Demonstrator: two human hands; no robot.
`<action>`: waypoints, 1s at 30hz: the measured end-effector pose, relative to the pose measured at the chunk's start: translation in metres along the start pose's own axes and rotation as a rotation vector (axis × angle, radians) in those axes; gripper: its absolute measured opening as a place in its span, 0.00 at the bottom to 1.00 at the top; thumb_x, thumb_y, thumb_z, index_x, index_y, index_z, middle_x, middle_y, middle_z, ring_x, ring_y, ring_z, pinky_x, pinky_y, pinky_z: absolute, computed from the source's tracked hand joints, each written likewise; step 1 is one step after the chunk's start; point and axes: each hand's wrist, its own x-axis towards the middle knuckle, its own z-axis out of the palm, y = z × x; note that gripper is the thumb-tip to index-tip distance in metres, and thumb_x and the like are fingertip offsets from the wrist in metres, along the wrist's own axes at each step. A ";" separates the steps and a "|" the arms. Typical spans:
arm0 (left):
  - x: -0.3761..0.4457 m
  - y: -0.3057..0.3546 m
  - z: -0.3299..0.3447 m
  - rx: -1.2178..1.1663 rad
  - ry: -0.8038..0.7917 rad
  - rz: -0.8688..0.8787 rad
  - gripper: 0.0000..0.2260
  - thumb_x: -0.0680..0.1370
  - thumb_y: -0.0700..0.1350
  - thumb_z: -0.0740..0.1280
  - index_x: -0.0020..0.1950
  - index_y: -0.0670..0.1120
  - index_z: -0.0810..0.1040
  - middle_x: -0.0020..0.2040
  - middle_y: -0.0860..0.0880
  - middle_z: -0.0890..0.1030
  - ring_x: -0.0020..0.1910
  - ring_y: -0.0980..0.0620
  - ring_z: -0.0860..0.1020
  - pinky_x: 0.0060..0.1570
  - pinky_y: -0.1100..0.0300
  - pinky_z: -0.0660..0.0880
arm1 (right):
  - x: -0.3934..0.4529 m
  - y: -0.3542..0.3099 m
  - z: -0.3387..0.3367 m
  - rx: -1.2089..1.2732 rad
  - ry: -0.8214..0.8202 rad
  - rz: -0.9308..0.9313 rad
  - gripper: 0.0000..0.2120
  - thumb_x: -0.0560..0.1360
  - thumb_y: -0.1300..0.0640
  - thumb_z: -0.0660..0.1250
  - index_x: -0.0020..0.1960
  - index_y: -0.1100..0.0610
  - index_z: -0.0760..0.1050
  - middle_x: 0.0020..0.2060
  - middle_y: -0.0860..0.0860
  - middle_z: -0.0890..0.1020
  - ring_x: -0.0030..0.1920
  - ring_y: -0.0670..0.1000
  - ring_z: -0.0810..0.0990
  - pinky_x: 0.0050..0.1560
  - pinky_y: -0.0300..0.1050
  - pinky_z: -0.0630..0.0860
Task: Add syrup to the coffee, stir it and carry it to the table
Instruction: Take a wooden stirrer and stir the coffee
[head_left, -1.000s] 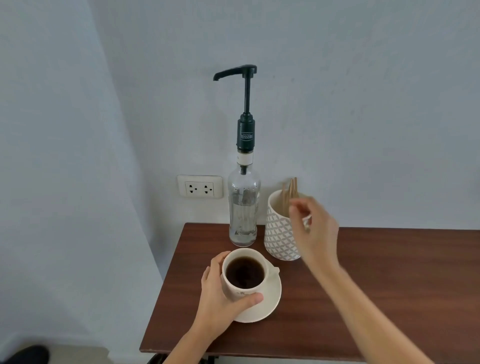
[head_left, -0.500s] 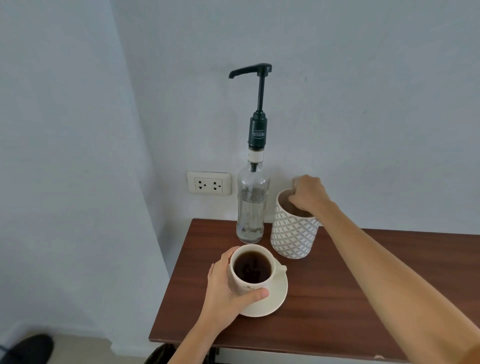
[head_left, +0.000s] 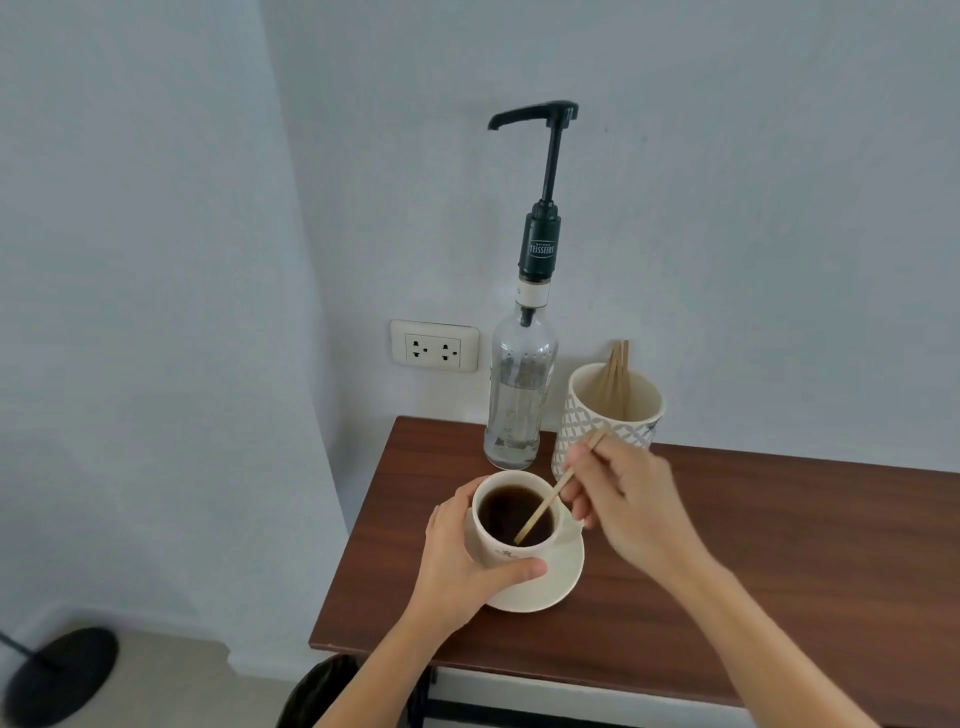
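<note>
Wooden stirrer (head_left: 540, 514) pinched in my right hand (head_left: 623, 499), tip in the coffee; my left hand (head_left: 462, 566) is wrapped around the cup (head_left: 511, 519) on its saucer (head_left: 561, 577) near the tabletop's left edge. Brisk stirring could slop coffee over.

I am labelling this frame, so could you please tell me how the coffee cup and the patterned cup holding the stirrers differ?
The coffee cup is plain cream, while the patterned cup carries a grey lattice print. The coffee cup sits on a saucer; the patterned cup stands straight on the table. The coffee cup holds dark coffee and one stirrer; the patterned cup holds only dry stirrers. The left hand grips the coffee cup; nothing touches the patterned cup. Both stand upright.
</note>
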 end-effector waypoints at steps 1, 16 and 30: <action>0.000 0.000 0.000 -0.001 0.002 -0.001 0.39 0.58 0.60 0.84 0.65 0.68 0.71 0.64 0.65 0.79 0.67 0.58 0.74 0.69 0.42 0.72 | -0.001 0.006 0.008 0.026 -0.034 0.021 0.12 0.82 0.62 0.62 0.41 0.60 0.78 0.28 0.51 0.82 0.26 0.46 0.80 0.28 0.38 0.78; -0.001 -0.004 0.000 0.002 -0.011 0.008 0.40 0.59 0.60 0.84 0.68 0.63 0.71 0.65 0.61 0.79 0.68 0.54 0.74 0.68 0.43 0.72 | 0.004 0.012 0.030 -0.052 -0.050 -0.100 0.12 0.83 0.60 0.60 0.43 0.54 0.76 0.30 0.48 0.83 0.30 0.49 0.83 0.34 0.41 0.82; 0.001 -0.005 0.001 0.012 0.003 0.060 0.37 0.60 0.59 0.84 0.63 0.74 0.69 0.62 0.69 0.78 0.65 0.66 0.74 0.59 0.69 0.72 | 0.017 0.013 0.022 -0.277 0.038 -0.190 0.13 0.84 0.59 0.58 0.45 0.63 0.76 0.31 0.56 0.82 0.32 0.55 0.81 0.39 0.55 0.80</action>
